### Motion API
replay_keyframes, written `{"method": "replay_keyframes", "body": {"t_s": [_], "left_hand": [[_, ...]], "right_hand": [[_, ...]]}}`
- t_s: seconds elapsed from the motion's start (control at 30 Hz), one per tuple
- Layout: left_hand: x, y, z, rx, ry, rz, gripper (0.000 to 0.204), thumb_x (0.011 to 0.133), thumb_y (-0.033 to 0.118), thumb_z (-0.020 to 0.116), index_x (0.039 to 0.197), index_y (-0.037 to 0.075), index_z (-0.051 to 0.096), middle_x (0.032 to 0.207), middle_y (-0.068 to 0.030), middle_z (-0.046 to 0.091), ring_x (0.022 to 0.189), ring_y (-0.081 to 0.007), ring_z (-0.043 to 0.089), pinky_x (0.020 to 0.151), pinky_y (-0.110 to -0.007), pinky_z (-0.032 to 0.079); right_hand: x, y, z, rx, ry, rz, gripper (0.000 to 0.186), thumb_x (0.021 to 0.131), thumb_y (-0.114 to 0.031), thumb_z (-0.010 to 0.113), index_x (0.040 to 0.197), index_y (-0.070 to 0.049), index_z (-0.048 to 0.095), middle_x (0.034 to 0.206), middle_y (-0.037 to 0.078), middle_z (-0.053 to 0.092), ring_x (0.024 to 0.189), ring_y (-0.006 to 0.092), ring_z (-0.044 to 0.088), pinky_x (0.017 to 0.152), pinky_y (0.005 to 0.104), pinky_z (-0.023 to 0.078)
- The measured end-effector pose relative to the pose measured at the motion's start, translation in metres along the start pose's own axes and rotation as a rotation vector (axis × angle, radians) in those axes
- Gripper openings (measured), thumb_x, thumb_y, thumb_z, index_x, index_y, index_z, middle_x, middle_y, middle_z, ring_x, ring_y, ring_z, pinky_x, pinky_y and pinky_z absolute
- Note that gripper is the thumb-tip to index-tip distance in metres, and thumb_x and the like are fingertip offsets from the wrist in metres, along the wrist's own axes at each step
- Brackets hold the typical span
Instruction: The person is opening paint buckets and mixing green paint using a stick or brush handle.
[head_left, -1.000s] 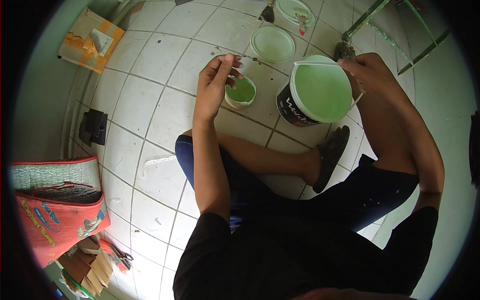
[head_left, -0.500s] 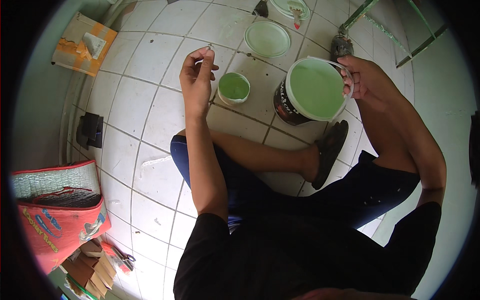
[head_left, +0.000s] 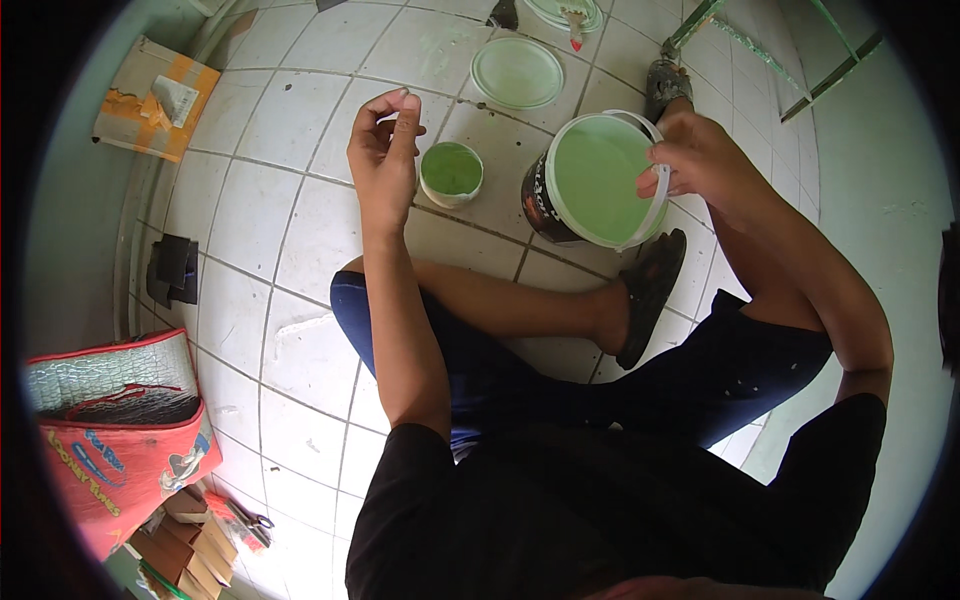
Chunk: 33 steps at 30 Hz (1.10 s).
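My right hand (head_left: pixel 685 165) is closed around the white handle of a paint bucket (head_left: pixel 538 205). Light green paint (head_left: pixel 600 170) fills much of the bucket, which rests on the tiles by my foot. Left of it stands a small whitish tub (head_left: pixel 452 198) with darker green paint inside. My left hand (head_left: pixel 385 145) is raised just left of that tub, its thumb pressed to the index finger. Whatever it may pinch is too small to make out.
A paint-smeared round lid (head_left: pixel 517 73) lies beyond the tub. Farther off are a brush (head_left: pixel 575 28) on another lid and a green metal frame (head_left: pixel 770 65). Along the left sit a torn cardboard box (head_left: pixel 160 100), a red insulated bag (head_left: pixel 130 450) and scissors (head_left: pixel 258 521).
The bucket's handle has swung up a little, and my right hand has shifted left with it. My left hand keeps its pinch. The whole view has turned slightly.
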<state>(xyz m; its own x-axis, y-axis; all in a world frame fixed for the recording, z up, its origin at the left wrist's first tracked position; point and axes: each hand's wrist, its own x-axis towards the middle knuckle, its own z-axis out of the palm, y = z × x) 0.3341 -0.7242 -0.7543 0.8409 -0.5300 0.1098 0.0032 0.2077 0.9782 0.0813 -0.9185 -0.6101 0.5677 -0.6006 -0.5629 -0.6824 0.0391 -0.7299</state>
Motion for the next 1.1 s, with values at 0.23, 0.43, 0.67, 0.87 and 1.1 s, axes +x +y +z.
{"method": "replay_keyframes", "body": {"t_s": [0.23,0.43,0.67,0.87,1.1], "left_hand": [[-0.004,0.011,0.001,0.050,-0.036,0.043,0.034,0.095,0.017,0.071,0.123,0.001,0.061,0.114,-0.0088,0.066,0.098,-0.0160,0.064,0.076,-0.028,0.051],[-0.027,-0.022,-0.050,1.064,-0.460,-0.116,0.100,0.059,0.014,0.092,0.146,0.006,0.044,0.155,-0.0226,0.036,0.141,-0.0409,0.039,0.111,-0.048,0.044],[-0.025,-0.056,-0.037,0.903,-0.450,-0.104,0.111,0.042,0.024,0.098,0.144,0.016,0.053,0.159,-0.0237,0.031,0.146,-0.0456,0.027,0.116,-0.054,0.037],[-0.017,-0.083,-0.035,0.819,-0.390,-0.041,0.100,0.048,0.025,0.098,0.138,0.011,0.057,0.154,-0.0234,0.039,0.141,-0.0435,0.037,0.113,-0.052,0.039],[-0.006,-0.091,-0.022,0.751,-0.284,0.041,0.094,0.053,0.030,0.098,0.136,0.009,0.057,0.143,-0.0214,0.049,0.134,-0.0405,0.046,0.110,-0.050,0.044]], "right_hand": [[-0.005,-0.009,-0.019,-0.546,-0.267,-0.431,0.041,0.087,-0.015,0.074,0.119,-0.001,0.053,0.098,0.015,0.072,0.078,0.0196,0.066,0.071,0.0333,0.052],[0.009,-0.002,-0.037,-1.070,-0.218,-0.614,0.047,0.070,-0.007,0.083,0.112,-0.009,0.061,0.102,0.016,0.058,0.099,0.0344,0.058,0.084,0.0435,0.049],[0.009,0.002,-0.021,-1.167,-0.023,-0.977,0.025,0.071,-0.005,0.082,0.089,-0.001,0.065,0.130,0.014,0.056,0.118,0.0336,0.057,0.090,0.0423,0.052],[0.015,0.004,-0.025,-1.151,-0.160,-1.083,0.027,0.072,-0.003,0.082,0.065,0.002,0.057,0.129,0.014,0.061,0.137,0.0339,0.048,0.093,0.0435,0.054],[0.015,-0.002,-0.024,-1.149,-0.271,-0.918,0.029,0.073,-0.004,0.083,0.062,0.001,0.056,0.084,0.012,0.065,0.131,0.0350,0.055,0.086,0.0441,0.055]]}}
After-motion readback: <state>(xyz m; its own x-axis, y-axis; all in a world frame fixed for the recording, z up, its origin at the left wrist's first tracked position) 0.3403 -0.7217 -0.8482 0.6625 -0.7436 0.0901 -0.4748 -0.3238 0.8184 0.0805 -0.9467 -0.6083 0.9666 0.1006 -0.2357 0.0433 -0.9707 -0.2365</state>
